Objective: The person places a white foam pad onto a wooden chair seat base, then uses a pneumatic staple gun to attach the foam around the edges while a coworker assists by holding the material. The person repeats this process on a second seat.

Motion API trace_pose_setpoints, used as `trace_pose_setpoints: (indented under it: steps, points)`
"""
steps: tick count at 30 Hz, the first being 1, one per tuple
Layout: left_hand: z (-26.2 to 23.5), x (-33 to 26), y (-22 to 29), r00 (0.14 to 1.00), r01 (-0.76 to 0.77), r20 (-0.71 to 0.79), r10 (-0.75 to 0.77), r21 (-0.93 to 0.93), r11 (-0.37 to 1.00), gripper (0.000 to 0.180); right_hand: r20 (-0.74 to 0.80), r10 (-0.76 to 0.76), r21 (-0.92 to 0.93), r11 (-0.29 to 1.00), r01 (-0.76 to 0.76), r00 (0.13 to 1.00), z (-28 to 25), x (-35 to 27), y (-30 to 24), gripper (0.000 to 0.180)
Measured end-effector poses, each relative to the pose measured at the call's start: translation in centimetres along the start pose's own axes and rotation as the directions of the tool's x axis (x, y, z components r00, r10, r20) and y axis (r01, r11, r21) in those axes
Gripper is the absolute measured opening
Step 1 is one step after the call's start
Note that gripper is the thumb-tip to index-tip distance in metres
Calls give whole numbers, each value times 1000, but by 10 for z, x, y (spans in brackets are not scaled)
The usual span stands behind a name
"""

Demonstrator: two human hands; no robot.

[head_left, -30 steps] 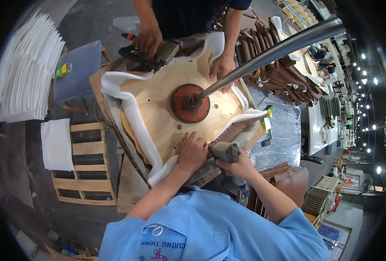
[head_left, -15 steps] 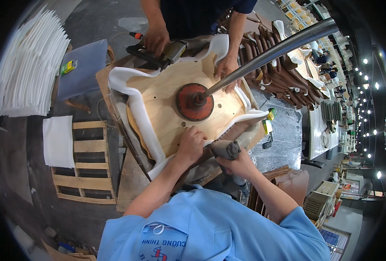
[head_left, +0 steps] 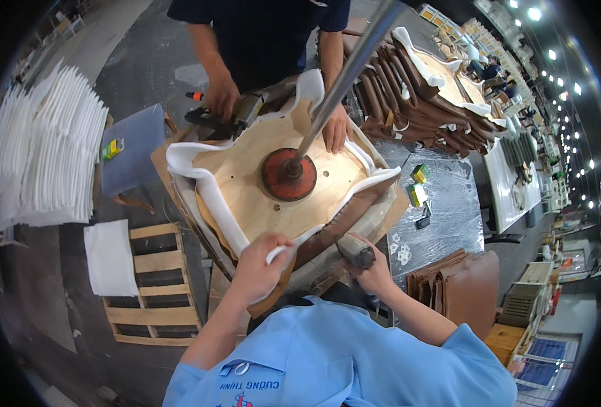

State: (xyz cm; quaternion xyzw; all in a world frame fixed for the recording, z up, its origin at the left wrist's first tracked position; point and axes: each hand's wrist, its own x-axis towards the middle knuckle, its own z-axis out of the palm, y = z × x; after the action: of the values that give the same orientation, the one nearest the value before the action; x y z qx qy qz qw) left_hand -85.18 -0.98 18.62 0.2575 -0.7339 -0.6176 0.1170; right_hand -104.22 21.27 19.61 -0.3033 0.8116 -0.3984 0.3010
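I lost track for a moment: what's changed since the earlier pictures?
The left hand has moved left and toward the body, and now seems to grip the white padding's edge. The right hand, still holding the gun-shaped tool, has drawn back slightly. The red disc stays on the wooden panel.

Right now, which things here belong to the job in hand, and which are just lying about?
Apparently in the job:
wooden panel, under the red disc
white padding, in the left hand
grey handheld tool, in the right hand
brown covering
co-worker's tool

Seemingly just lying about:
wooden pallet
white sheet stack
yellow-green boxes
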Motion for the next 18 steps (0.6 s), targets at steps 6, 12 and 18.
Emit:
trace_pose_setpoints:
  steps: [6,12,18]
  points:
    - [67,-26,-4,967,-84,253,39,169,982,58,-34,105,167,981,-98,994,4,2,17,60]
    - [140,-28,-40,953,-200,302,5,618,760,92,-142,-134,84,986,147,981,2,6,35,60]
    - [141,-44,-3,983,-49,184,-6,295,954,57,-158,-139,-57,990,132,978,-13,21,47,58]
